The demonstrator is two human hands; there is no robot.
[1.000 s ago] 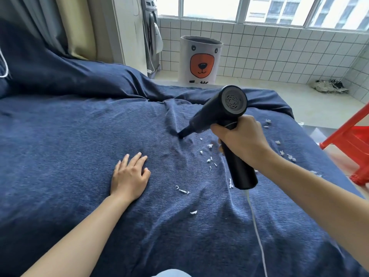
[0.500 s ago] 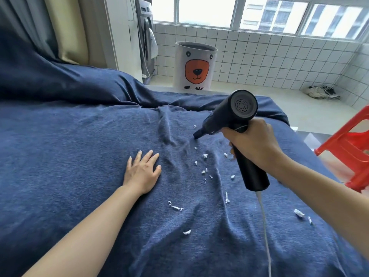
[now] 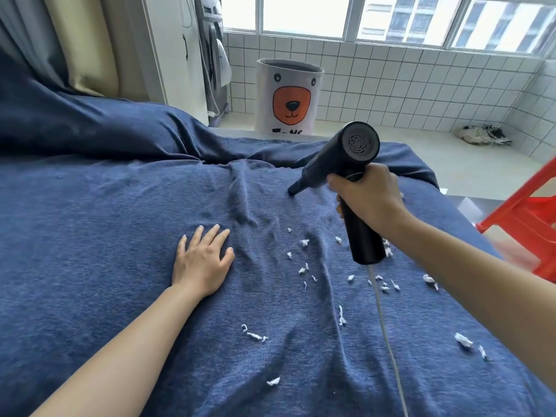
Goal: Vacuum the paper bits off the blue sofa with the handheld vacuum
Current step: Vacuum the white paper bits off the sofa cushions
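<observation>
A black handheld vacuum [image 3: 340, 164] is gripped by its handle in my right hand [image 3: 368, 198]. Its narrow nozzle points down-left and touches the blue sofa cover [image 3: 105, 224] near the far edge. Several white paper bits [image 3: 304, 267] lie scattered on the cover nearer to me than the nozzle, below and to both sides of the handle. My left hand [image 3: 203, 261] rests flat on the fabric, fingers spread, left of the bits. A white cord [image 3: 388, 338] hangs from the handle's base across the sofa.
A white bear-face laundry basket [image 3: 288, 100] stands on the tiled floor beyond the sofa. A red plastic stool [image 3: 529, 212] sits at the right edge. A washing machine [image 3: 213, 55] and shoes [image 3: 484, 135] are at the back.
The vacuum and my right hand have moved away from me and to the right, so the nozzle now sits beyond the cluster of bits. My left hand stays flat on the fabric.
</observation>
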